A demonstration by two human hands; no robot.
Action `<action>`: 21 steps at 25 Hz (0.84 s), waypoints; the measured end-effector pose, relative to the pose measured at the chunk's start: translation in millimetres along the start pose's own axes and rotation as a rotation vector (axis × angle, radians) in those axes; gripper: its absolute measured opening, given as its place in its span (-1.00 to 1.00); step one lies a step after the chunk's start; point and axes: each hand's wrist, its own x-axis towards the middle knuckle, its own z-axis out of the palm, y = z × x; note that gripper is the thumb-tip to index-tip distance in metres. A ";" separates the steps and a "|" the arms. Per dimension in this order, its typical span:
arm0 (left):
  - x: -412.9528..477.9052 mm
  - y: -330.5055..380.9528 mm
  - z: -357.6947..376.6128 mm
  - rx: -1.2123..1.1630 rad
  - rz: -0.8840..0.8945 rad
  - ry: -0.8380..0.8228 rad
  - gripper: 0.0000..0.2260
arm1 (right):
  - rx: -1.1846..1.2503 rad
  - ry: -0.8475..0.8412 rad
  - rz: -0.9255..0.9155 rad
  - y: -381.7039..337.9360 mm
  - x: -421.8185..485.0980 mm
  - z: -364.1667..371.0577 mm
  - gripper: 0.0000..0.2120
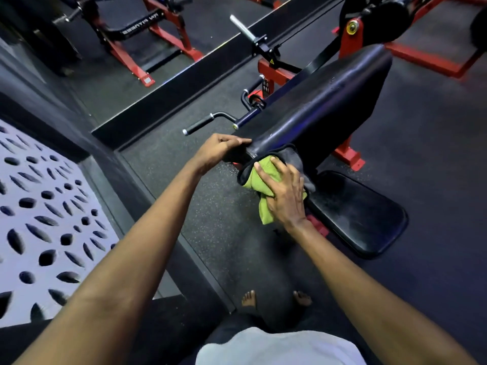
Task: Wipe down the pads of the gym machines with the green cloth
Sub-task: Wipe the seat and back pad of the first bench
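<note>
Fingers spread flat, the right hand (287, 198) presses the green cloth (255, 180) against the near end of the long pad (324, 106). The left hand (216, 152) grips that end's upper corner. The pad's length runs away up and rightward from both hands.

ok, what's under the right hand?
The green cloth, pressed by the right hand against the near end of the long black pad. The pad surface beneath the cloth is hidden.

Dark speckled rubber floor (216, 227). Standing directly on it: the nearer gym machine (329, 101) on its red steel feet (350, 159), a second red frame (432, 61) farther right, and two bare feet (249, 299).
</note>
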 end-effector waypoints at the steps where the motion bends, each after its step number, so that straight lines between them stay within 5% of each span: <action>1: 1.1 -0.8 2.0 0.010 0.029 0.000 -0.74 | -0.030 0.001 0.009 -5.0 0.1 -1.1 -0.10; 8: 4.0 -20.0 15.7 0.196 0.236 0.114 -0.79 | -0.136 0.050 0.011 -4.4 -18.3 15.2 -0.18; 14: 6.5 -11.5 12.6 0.231 0.217 0.107 -0.80 | -0.092 0.117 0.115 -13.5 -24.0 41.4 -0.12; 18: 8.3 -0.8 45.0 0.603 0.180 0.155 -0.46 | 0.015 0.121 0.158 -3.5 -41.4 66.2 -0.13; 21: 3.7 5.0 69.0 0.735 0.190 0.230 -0.47 | 0.222 0.129 0.216 -4.6 -51.5 74.5 -0.19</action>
